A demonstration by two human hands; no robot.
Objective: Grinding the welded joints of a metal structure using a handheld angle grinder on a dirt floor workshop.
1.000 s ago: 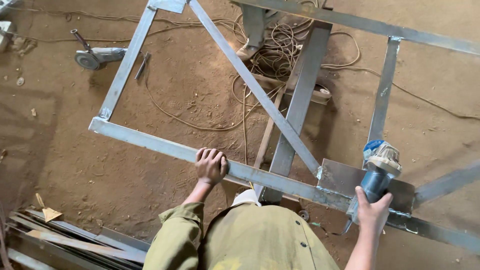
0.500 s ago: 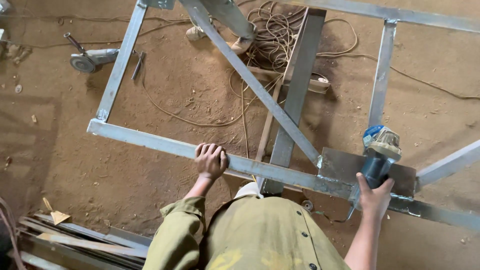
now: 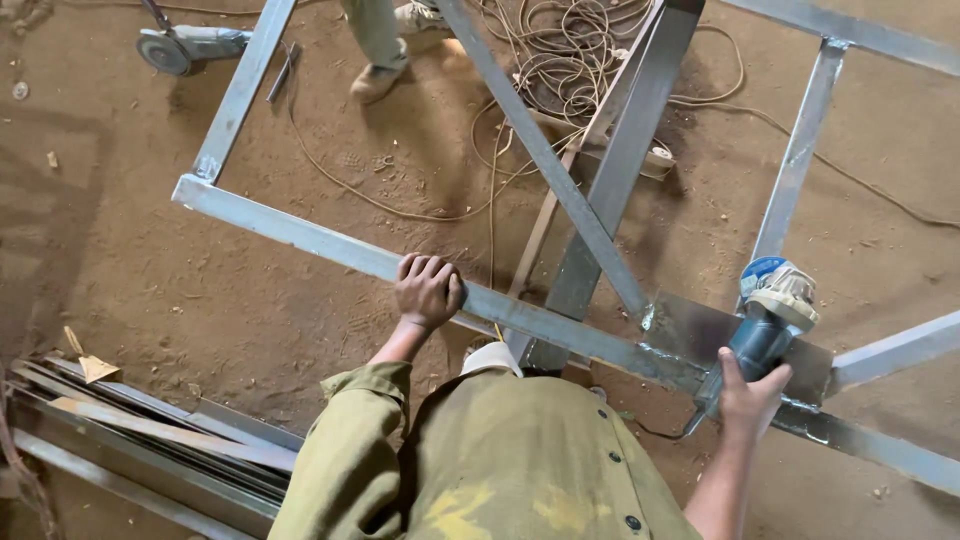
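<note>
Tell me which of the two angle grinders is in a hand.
The blue-bodied grinder, gripped by the right hand on the frame; the other grinder lies on the dirt.

A grey steel frame (image 3: 330, 243) of square tubes spans the picture from upper left to lower right, raised above the dirt. A blue angle grinder (image 3: 765, 320) rests on its flat corner plate at right.

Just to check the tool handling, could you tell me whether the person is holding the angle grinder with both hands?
No: only the right hand holds the angle grinder, while the left hand rests on the steel frame bar.
</note>
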